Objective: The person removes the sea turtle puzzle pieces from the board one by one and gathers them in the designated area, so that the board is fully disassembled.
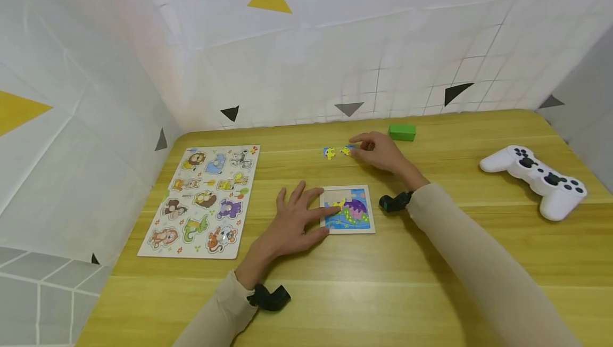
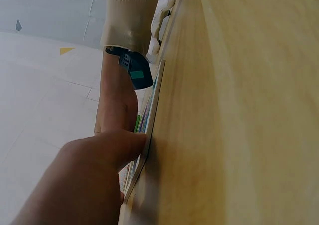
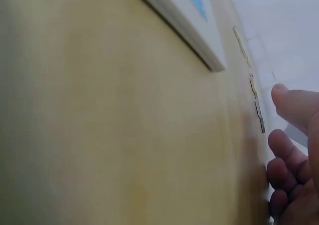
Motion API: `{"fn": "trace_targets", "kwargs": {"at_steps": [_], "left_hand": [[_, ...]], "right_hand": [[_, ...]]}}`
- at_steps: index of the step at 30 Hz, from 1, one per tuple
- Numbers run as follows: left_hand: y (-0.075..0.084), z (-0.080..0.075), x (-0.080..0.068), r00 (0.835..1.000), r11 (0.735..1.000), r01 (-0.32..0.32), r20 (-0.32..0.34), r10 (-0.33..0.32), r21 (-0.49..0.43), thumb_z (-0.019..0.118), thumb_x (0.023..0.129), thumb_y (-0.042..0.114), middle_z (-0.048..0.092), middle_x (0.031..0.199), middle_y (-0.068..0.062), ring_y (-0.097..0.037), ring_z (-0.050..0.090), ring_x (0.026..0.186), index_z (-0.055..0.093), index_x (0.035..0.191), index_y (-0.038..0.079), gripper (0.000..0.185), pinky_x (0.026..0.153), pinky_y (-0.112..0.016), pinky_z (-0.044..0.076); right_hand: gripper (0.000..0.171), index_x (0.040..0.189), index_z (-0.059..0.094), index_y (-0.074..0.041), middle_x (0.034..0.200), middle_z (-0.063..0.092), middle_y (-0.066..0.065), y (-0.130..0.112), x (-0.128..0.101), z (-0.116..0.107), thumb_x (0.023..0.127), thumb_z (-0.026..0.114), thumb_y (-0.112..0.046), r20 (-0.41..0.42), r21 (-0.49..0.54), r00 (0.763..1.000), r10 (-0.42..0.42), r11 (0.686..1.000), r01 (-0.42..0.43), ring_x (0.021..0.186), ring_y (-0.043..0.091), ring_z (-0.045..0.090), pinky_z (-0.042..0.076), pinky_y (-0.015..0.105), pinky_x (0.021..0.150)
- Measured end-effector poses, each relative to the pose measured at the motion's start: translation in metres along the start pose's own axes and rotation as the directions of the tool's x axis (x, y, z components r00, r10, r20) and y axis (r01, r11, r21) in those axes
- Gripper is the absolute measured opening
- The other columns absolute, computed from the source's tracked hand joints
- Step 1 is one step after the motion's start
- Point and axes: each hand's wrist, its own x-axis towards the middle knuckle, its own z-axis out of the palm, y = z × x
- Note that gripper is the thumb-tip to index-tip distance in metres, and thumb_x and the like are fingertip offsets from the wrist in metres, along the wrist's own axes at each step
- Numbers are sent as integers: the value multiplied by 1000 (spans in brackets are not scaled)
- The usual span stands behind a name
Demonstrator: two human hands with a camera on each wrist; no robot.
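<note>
A small square puzzle frame [image 1: 347, 209] with a partly filled blue, purple and yellow picture lies mid-table. My left hand [image 1: 306, 208] lies flat with fingers spread, and its thumb and a finger press on the frame's left edge [image 2: 154, 100]. Two loose yellow-and-blue puzzle pieces [image 1: 329, 152] [image 1: 346, 150] lie farther back. My right hand [image 1: 356, 146] reaches to the nearer one, fingertips at its right side. In the right wrist view the pieces [image 3: 259, 112] lie flat on the wood, with the fingers [image 3: 294, 105] just beside them and not closed round any.
An animal peg-puzzle board [image 1: 201, 200] lies at the left. A green block [image 1: 401, 132] sits behind the right hand. A white game controller [image 1: 536, 176] rests at the right edge. White sheets wall the table on three sides.
</note>
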Motion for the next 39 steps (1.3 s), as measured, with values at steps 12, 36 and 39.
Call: {"fn": "trace_targets", "kwargs": {"at_steps": [12, 36, 39], "left_hand": [[4, 2, 2, 1000, 1000, -13, -11, 13, -5, 52, 92, 49, 35, 154, -3, -44, 16, 147, 51, 135, 48, 43, 106, -74, 7], [0, -2, 1, 1000, 1000, -9, 1, 9, 13, 49, 93, 53, 26, 160, -6, -46, 15, 147, 50, 135, 47, 43, 106, -74, 7], [1, 0, 1, 1000, 1000, -5, 7, 5, 16, 48, 93, 54, 25, 161, -4, -45, 14, 147, 49, 136, 48, 43, 106, -74, 7]], "right_hand": [[29, 119, 69, -21, 105, 63, 3, -3, -45, -5, 93, 63, -33, 87, 150, 996, -8, 989, -5, 88, 19, 53, 46, 31, 78], [27, 103, 72, -31, 112, 57, -2, -28, -85, 1, 80, 75, -18, 307, -82, 905, -295, 939, 334, 110, 20, 43, 30, 43, 92], [27, 104, 72, -32, 113, 56, -2, -28, -86, 0, 81, 74, -18, 316, -87, 905, -287, 941, 328, 110, 19, 42, 31, 43, 92]]}}
